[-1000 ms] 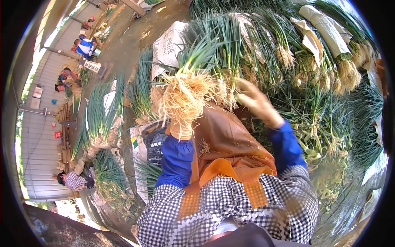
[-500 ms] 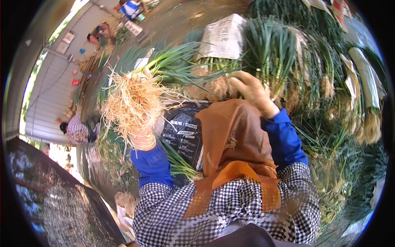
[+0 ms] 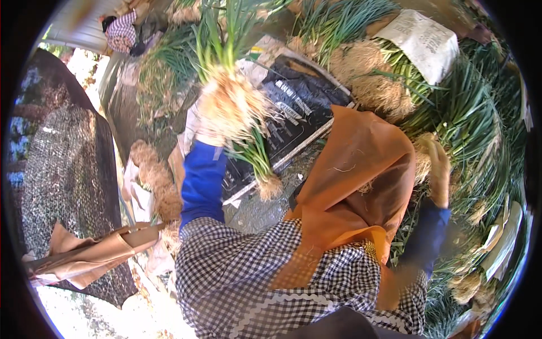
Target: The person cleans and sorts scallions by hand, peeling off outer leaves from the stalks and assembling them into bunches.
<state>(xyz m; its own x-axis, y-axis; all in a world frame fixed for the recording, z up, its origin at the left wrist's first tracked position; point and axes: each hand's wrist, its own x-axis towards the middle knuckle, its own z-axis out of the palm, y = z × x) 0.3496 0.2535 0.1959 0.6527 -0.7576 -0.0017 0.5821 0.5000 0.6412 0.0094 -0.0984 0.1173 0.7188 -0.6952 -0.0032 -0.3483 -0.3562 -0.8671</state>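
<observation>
A bunch of green onions [image 3: 226, 42] with a thick mat of pale roots hangs in front of my left hand [image 3: 210, 138], root end toward me and leaves pointing away. The roots cover most of the fingers, which are closed on the bunch. A smaller bunch of green onions [image 3: 261, 164] lies on a black printed sheet [image 3: 305, 85] just beneath. To the right, my right hand [image 3: 438, 172] is slightly blurred, its fingers stretched out with nothing seen in them. It is beside a root clump [image 3: 423, 155] at the edge of the onion heap.
Brown cloth [image 3: 355, 164] covers my lap. Piled onions [image 3: 468, 118] line the right side, some under a pale printed sack [image 3: 420, 42]. Another person in a checked top [image 3: 121, 31] is at the far left. Dark netting [image 3: 68, 164] and a brown folded cloth [image 3: 101, 254] are nearer.
My view has swung to the left. The left hand still holds the onion bunch, whose leaves now point away rather than rightward. My right hand has moved off to the right of the lap cloth.
</observation>
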